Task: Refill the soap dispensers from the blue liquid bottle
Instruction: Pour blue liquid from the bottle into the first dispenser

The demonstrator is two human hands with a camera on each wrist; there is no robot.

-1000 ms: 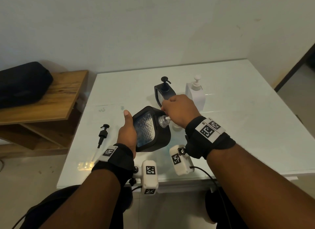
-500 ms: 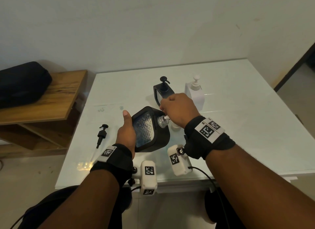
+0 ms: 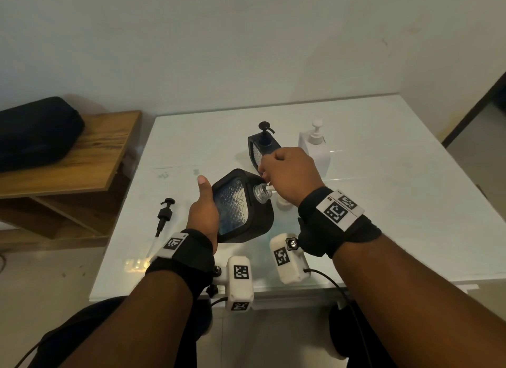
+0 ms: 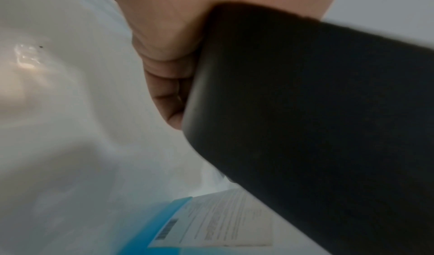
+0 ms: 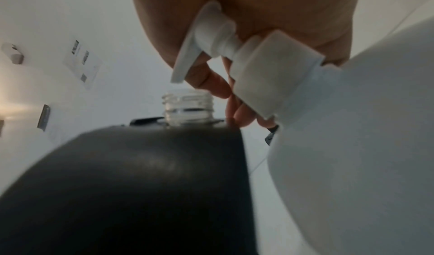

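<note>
My left hand (image 3: 204,214) grips a black soap dispenser (image 3: 238,211) and tilts it, thumb up along its left side. The dispenser's clear threaded neck (image 3: 260,194) is uncapped. My right hand (image 3: 290,173) is curled over the white pump head (image 5: 211,41) of the blue liquid bottle (image 5: 352,147), with the nozzle (image 3: 271,188) at the neck (image 5: 187,106). Most of that bottle is hidden under my hand in the head view. The left wrist view shows its blue label (image 4: 199,225) below the dispenser (image 4: 305,110).
A second black dispenser (image 3: 262,146) and a white one (image 3: 315,146) stand behind my hands on the white glass table (image 3: 410,176). A loose black pump (image 3: 164,214) lies at the left. A wooden shelf (image 3: 82,159) with a black case (image 3: 35,129) is beside the table.
Both hands keep their holds and places; only the head view has shifted slightly.
</note>
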